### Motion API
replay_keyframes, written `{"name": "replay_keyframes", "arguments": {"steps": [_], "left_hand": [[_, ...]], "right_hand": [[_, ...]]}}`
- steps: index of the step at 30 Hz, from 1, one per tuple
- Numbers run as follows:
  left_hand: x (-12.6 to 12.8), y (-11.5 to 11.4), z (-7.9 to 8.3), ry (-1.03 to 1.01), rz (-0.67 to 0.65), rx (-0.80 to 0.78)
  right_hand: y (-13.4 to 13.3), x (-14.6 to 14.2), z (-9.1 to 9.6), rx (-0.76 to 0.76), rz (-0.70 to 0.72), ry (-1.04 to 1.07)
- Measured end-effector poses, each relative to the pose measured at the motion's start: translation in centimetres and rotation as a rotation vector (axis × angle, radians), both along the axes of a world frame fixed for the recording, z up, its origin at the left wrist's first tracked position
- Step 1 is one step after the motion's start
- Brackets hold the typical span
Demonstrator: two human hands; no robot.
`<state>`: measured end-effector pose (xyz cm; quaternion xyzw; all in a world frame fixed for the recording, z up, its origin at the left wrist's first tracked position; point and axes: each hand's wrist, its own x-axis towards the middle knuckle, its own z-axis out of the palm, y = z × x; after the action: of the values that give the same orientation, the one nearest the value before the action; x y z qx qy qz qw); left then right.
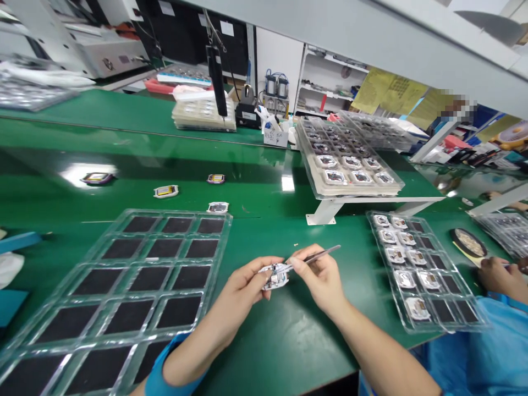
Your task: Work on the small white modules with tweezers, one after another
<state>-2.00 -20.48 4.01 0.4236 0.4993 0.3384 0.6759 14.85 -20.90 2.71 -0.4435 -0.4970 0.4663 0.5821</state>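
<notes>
One green workbench (pixel 264 352) carries everything; landmark is the small white module (pixel 274 275) in the person's hands. Two clear plastic trays flank it. Left of the module, one large tray (pixel 177 213) has black foam pads, about 15 cells in view, cut off by the frame. Right of the module, one narrower tray (pixel 447 324) holds 9 similar modules (pixel 404 279) in two columns beside a column of black pads. Beyond the module, up on one white-legged riser (pixel 325 212), sits one beige tray (pixel 358 190) with many more parts, 6 countable in its front rows, the rest too far to count. Four loose modules (pixel 165 191) lie on the bench beyond the module. Far right of it, a co-worker's hand (pixel 501 278) sits near one dark round dish (pixel 468 243).

Two bare hands work at the module. Left hand (pixel 243 289) pinches it between thumb and fingers. Right hand (pixel 319 278) pinches one pair of metal tweezers (pixel 317 256), closed, tips at the module; what they bite, if anything, cannot be told. Module looks light, stiff but fragile, likely slippery; best held by its edges, as the left hand has it.
</notes>
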Motion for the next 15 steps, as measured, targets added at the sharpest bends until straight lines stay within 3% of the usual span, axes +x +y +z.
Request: {"name": "replay_keyframes", "arguments": {"steps": [5, 15], "left_hand": [[-0.03, -0.02, 0.13, -0.066, 0.009, -0.083], [0.31, 0.10, 0.79, -0.212, -0.004, -0.166]], "right_hand": [[0.20, 0.16, -0.06, -0.094, 0.041, 0.057], [-0.13, -0.17, -0.52, 0.178, -0.119, -0.061]]}}
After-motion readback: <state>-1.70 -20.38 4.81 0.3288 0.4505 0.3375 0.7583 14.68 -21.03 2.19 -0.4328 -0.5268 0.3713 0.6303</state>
